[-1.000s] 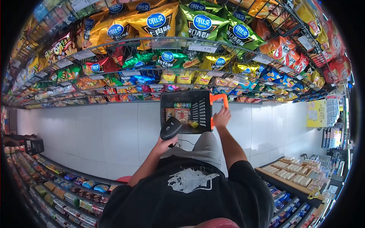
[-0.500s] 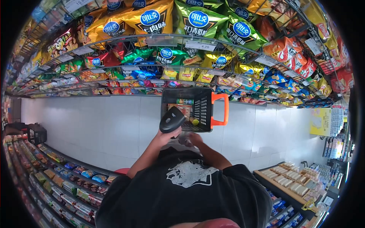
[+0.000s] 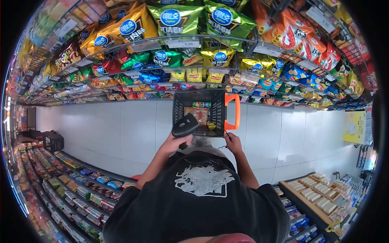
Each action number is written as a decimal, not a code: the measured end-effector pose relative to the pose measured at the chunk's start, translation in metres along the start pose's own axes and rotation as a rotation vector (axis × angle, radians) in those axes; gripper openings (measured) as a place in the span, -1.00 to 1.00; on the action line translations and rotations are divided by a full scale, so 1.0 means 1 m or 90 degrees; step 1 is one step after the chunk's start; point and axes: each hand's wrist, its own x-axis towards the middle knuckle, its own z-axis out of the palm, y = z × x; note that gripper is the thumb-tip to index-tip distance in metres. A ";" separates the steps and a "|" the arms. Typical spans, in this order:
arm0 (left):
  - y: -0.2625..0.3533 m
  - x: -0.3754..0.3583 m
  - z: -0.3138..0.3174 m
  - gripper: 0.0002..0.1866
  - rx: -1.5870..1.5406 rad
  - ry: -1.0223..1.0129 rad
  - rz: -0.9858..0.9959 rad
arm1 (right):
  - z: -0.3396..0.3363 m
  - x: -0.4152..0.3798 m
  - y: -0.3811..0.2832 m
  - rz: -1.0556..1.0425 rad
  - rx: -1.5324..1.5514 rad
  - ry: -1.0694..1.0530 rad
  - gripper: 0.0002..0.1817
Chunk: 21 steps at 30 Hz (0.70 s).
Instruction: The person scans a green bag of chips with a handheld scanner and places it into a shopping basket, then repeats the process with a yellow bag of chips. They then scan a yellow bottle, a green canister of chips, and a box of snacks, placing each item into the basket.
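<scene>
My left hand (image 3: pixel 175 143) is closed around the grip of a black handheld barcode scanner (image 3: pixel 185 125), its head covering the near left corner of the basket. The black shopping basket (image 3: pixel 219 107) has an orange handle (image 3: pixel 238 113) on its right side. Inside are a green tube-shaped pack (image 3: pixel 201 104), a reddish packet (image 3: pixel 198 113) and a small yellow item (image 3: pixel 211 126). Just outside the near right corner, my right hand (image 3: pixel 232 143) is closed, with a thin dark cord (image 3: pixel 225 133) at its fingers.
Shelves of chip bags (image 3: pixel 178 18) run along the far side. Snack shelves (image 3: pixel 77 190) stand behind on the left, a wooden display (image 3: pixel 314 192) on the right. A person with another dark basket (image 3: pixel 53 142) is at the far left. Pale tiled floor (image 3: pixel 129 125) lies between.
My right hand has moved right, from near the body's middle to the basket's near right corner. The view has shifted right along the shelves. My left hand still holds the scanner.
</scene>
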 end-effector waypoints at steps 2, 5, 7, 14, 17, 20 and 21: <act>-0.003 0.012 0.023 -0.85 0.062 0.015 -0.005 | -0.008 0.006 -0.025 -0.120 -0.086 -0.005 -0.77; -0.030 0.025 0.039 -0.65 0.063 0.046 -0.051 | -0.038 0.004 -0.077 -0.263 -0.180 -0.046 -0.78; -0.051 0.031 0.045 -0.62 0.103 0.074 -0.056 | -0.067 -0.001 -0.110 -0.313 -0.200 -0.125 -0.75; -0.065 0.031 0.079 -0.61 0.123 -0.013 -0.089 | -0.155 -0.022 -0.163 -0.335 -0.223 -0.168 -0.81; -0.046 0.027 0.108 -0.60 0.082 -0.014 -0.070 | -0.178 -0.027 -0.178 -0.348 -0.194 -0.136 -0.84; -0.042 0.036 0.111 -0.57 0.075 -0.146 0.025 | -0.203 -0.038 -0.194 -0.332 -0.215 -0.145 -0.83; -0.041 0.036 0.115 -0.55 0.063 -0.182 0.067 | -0.210 -0.041 -0.198 -0.328 -0.235 -0.153 -0.83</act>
